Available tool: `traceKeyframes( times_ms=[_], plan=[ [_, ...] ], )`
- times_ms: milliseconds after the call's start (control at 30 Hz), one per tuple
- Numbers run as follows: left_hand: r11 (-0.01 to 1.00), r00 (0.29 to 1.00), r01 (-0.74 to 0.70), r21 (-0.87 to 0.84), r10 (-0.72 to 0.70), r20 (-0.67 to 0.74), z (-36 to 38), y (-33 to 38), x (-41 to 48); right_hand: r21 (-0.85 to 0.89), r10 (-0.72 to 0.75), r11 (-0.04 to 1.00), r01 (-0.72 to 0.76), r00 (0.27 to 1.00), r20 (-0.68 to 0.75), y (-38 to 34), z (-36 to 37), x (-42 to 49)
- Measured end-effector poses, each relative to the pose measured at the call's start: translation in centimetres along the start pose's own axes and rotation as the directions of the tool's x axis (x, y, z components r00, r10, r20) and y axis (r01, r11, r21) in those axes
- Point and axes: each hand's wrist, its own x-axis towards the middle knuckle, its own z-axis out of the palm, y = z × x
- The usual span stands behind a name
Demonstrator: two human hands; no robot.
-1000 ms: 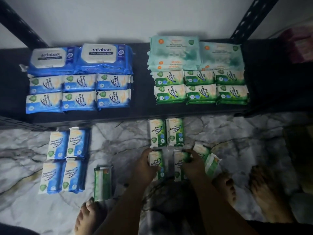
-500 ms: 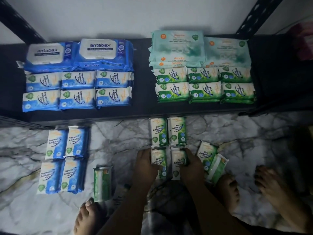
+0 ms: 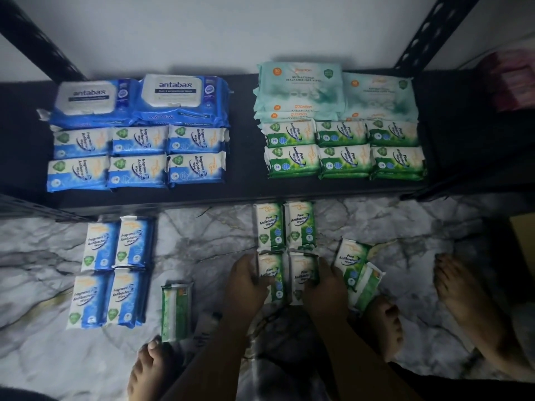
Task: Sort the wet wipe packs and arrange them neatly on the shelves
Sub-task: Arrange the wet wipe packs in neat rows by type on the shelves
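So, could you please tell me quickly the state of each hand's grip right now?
Left grip: holding the left near pine pack.
Right grip: holding the right near pine pack.

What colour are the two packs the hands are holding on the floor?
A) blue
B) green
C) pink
B: the left hand grips the left green Pine pack and the right hand grips the right green Pine pack.

Dark shelf [image 3: 246,169] bearing wipe packs [image 3: 139,172], marble floor [image 3: 202,241] bearing more
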Motion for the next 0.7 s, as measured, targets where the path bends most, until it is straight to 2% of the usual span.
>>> traceKeyframes(
  times_ms=[100, 233, 400, 533, 700],
  plan=[
    [0.999, 0.998, 0.028, 0.041, -0.026, -0.063, -1.5, -0.6, -1.5, 0.000, 0.007, 1.000, -0.007, 1.000, -0.020, 0.5, -2.3, -0.8],
    [0.981, 0.988, 0.119, 0.150, -0.103, -0.114, -4.4, -2.7, -4.3, -0.036, 0.035, 0.999, -0.032, 0.995, 0.090, -0.3, -2.7, -2.3],
    [0.884, 0.955, 0.281, 0.373, -0.220, -0.199, -7.0, -5.7, -8.8, -0.032, -0.017, 0.999, 0.022, 0.989, 0.146, -0.3, -2.0, -4.5],
    [0.835, 0.976, 0.206, 0.510, -0.138, -0.168, -6.8, -7.8, -11.0, 0.038, -0.002, 0.999, -0.005, 0.982, 0.188, 0.3, -1.9, -6.4],
    [0.746, 0.995, 0.087, 0.660, -0.035, -0.093, -6.1, -9.4, -10.5, 0.002, -0.010, 1.000, 0.010, 0.977, 0.211, 1.9, -2.0, -8.0]
  ],
)
